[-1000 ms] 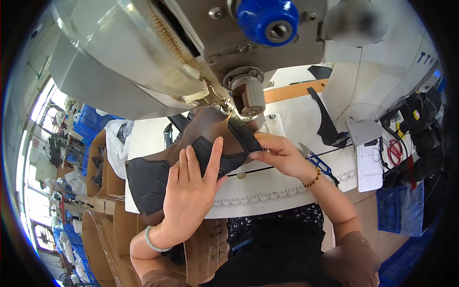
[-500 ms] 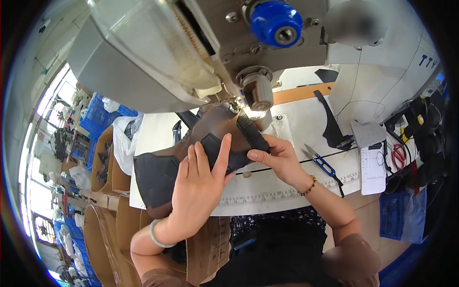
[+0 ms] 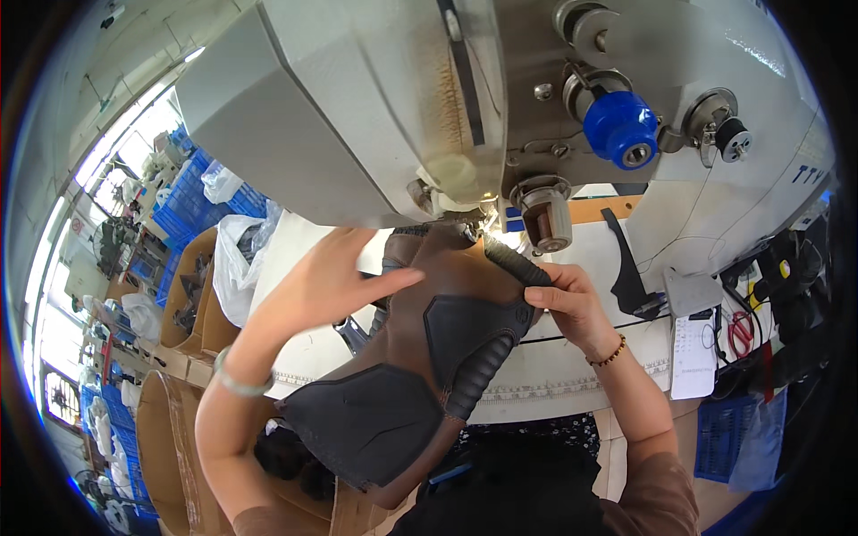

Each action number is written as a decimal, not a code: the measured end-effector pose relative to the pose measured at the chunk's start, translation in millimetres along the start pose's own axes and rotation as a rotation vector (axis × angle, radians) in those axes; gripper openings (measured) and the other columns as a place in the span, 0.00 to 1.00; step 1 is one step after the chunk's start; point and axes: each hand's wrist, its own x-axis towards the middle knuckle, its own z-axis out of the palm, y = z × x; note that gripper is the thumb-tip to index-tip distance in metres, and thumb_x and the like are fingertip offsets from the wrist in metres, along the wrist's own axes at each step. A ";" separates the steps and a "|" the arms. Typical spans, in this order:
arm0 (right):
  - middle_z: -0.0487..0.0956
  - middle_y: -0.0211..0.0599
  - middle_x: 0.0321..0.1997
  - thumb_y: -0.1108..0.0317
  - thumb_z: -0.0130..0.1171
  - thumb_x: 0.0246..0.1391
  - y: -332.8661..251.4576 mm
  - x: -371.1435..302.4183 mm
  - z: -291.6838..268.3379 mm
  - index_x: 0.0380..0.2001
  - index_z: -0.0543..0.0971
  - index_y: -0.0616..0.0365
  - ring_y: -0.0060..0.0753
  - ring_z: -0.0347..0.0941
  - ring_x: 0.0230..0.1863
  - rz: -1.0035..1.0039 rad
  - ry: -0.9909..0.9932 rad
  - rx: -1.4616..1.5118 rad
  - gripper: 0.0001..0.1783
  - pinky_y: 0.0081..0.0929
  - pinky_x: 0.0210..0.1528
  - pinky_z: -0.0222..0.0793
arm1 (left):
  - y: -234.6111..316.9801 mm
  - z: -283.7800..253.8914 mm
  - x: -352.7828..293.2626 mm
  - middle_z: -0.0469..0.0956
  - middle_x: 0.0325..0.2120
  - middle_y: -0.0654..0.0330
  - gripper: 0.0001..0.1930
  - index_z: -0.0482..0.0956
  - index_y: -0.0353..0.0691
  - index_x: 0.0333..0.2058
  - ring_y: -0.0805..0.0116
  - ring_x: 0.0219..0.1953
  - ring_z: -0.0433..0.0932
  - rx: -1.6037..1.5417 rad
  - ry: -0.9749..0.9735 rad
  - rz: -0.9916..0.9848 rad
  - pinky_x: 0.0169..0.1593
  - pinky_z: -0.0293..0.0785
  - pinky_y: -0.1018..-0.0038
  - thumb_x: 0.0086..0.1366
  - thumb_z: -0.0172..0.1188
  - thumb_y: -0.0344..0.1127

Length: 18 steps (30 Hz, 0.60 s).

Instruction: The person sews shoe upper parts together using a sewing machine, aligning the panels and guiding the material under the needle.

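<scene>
A brown and black leather piece (image 3: 407,326), shaped like a boot upper with ribbed padded bands, lies under the sewing machine head (image 3: 357,116). Its ribbed upper right edge runs to the lit needle area, where the needle itself is hard to make out. My right hand (image 3: 572,308) pinches that edge between thumb and fingers. Over the piece's left side, my left hand (image 3: 322,281) is raised with thumb and fingers apart, gripping nothing; its fingertips are near the underside of the machine head. The black panel at the piece's lower end hangs over the table's front edge.
A blue knob (image 3: 619,129) and a thread bobbin (image 3: 733,140) are on the machine. To the right lie a black cut piece (image 3: 626,268), a paper sheet (image 3: 694,357) and red-handled scissors (image 3: 740,333). Cardboard boxes (image 3: 170,438) and a white plastic bag (image 3: 234,277) stand left.
My left hand has lifted off the leather and moved left. The leather piece has turned and its lower end has come toward me. My right hand keeps its pinch. The head view has shifted.
</scene>
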 end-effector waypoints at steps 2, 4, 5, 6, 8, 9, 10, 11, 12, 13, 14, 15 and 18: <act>0.77 0.32 0.28 0.66 0.59 0.51 2.6 -3.1 -1.3 0.32 0.76 0.65 0.22 0.75 0.28 0.003 -0.001 0.004 0.12 0.20 0.32 0.73 | -12.7 27.4 14.2 0.78 0.33 0.54 0.24 0.76 0.33 0.41 0.66 0.34 0.76 -0.061 0.123 0.158 0.41 0.70 0.72 0.55 0.61 0.49; 0.77 0.32 0.29 0.66 0.59 0.51 2.5 -6.2 -1.8 0.33 0.76 0.65 0.21 0.75 0.29 0.008 0.025 -0.031 0.12 0.20 0.34 0.72 | -18.6 39.4 22.2 0.77 0.31 0.60 0.24 0.77 0.35 0.40 0.73 0.33 0.73 -0.439 -0.190 -0.128 0.40 0.69 0.74 0.55 0.62 0.51; 0.77 0.32 0.29 0.66 0.59 0.51 2.1 -7.2 -1.8 0.33 0.76 0.65 0.21 0.75 0.29 -0.005 0.015 -0.029 0.12 0.20 0.34 0.72 | -20.3 42.1 25.5 0.77 0.30 0.62 0.24 0.77 0.36 0.40 0.75 0.32 0.72 -0.556 -0.289 -0.230 0.39 0.68 0.75 0.55 0.62 0.52; 0.77 0.31 0.29 0.66 0.58 0.51 1.9 -7.5 -1.6 0.33 0.75 0.65 0.20 0.74 0.30 -0.008 0.020 -0.036 0.11 0.19 0.35 0.72 | -21.8 41.6 26.5 0.77 0.30 0.64 0.24 0.77 0.37 0.40 0.76 0.33 0.71 -0.534 -0.301 -0.218 0.39 0.68 0.76 0.54 0.62 0.53; 0.76 0.30 0.28 0.67 0.58 0.52 1.7 -6.7 -1.1 0.32 0.75 0.65 0.19 0.73 0.30 0.001 0.028 -0.022 0.10 0.18 0.35 0.71 | -25.7 40.3 28.9 0.76 0.31 0.65 0.27 0.77 0.38 0.40 0.76 0.34 0.71 -0.488 -0.338 -0.227 0.40 0.67 0.78 0.53 0.61 0.56; 0.76 0.30 0.28 0.67 0.58 0.52 2.7 -6.2 -0.5 0.32 0.75 0.65 0.19 0.73 0.30 -0.004 0.017 -0.022 0.10 0.18 0.35 0.71 | -27.8 40.2 29.2 0.76 0.32 0.64 0.29 0.77 0.38 0.42 0.75 0.36 0.71 -0.466 -0.363 -0.251 0.41 0.67 0.79 0.53 0.60 0.58; 0.76 0.30 0.28 0.67 0.58 0.52 4.2 -5.4 0.2 0.31 0.75 0.65 0.20 0.73 0.30 -0.026 0.029 -0.038 0.10 0.18 0.35 0.71 | -29.7 40.8 29.7 0.76 0.32 0.63 0.31 0.76 0.38 0.44 0.73 0.37 0.71 -0.511 -0.419 -0.283 0.42 0.66 0.79 0.53 0.59 0.61; 0.76 0.30 0.28 0.68 0.58 0.52 5.3 -5.0 0.4 0.31 0.75 0.65 0.20 0.73 0.30 -0.046 0.052 -0.070 0.10 0.18 0.35 0.71 | -31.4 41.1 29.9 0.76 0.33 0.62 0.34 0.75 0.38 0.45 0.72 0.38 0.71 -0.539 -0.490 -0.334 0.42 0.66 0.79 0.52 0.58 0.63; 0.76 0.31 0.28 0.69 0.58 0.52 6.5 -4.8 0.9 0.31 0.75 0.65 0.21 0.74 0.29 -0.068 0.059 -0.069 0.09 0.19 0.35 0.71 | -33.6 40.5 30.9 0.76 0.36 0.60 0.36 0.73 0.39 0.49 0.70 0.41 0.71 -0.505 -0.544 -0.342 0.46 0.64 0.78 0.53 0.55 0.66; 0.76 0.31 0.28 0.69 0.58 0.52 6.9 -4.7 0.8 0.31 0.75 0.65 0.21 0.74 0.29 -0.062 0.050 -0.059 0.09 0.19 0.35 0.71 | -33.9 41.0 30.8 0.76 0.36 0.60 0.36 0.73 0.39 0.49 0.70 0.41 0.71 -0.511 -0.532 -0.326 0.46 0.64 0.78 0.53 0.55 0.66; 0.76 0.31 0.28 0.68 0.58 0.52 6.7 -4.8 0.9 0.31 0.75 0.65 0.21 0.74 0.29 -0.049 0.048 -0.041 0.09 0.20 0.35 0.72 | -34.2 41.2 31.5 0.76 0.37 0.60 0.36 0.73 0.39 0.49 0.70 0.42 0.71 -0.555 -0.567 -0.343 0.47 0.64 0.78 0.53 0.54 0.66; 0.76 0.31 0.28 0.68 0.58 0.52 5.8 -5.1 0.7 0.31 0.75 0.65 0.22 0.74 0.29 -0.039 0.051 -0.031 0.09 0.20 0.34 0.72 | -34.0 41.3 32.1 0.77 0.39 0.60 0.36 0.73 0.40 0.49 0.71 0.43 0.71 -0.601 -0.601 -0.356 0.49 0.63 0.78 0.54 0.53 0.66; 0.77 0.31 0.27 0.68 0.59 0.51 0.8 -3.7 2.2 0.31 0.75 0.65 0.22 0.74 0.29 -0.029 0.080 -0.032 0.10 0.21 0.34 0.73 | -32.4 40.2 32.3 0.75 0.41 0.58 0.25 0.72 0.34 0.46 0.71 0.43 0.71 -0.617 -0.585 -0.405 0.49 0.66 0.76 0.58 0.58 0.49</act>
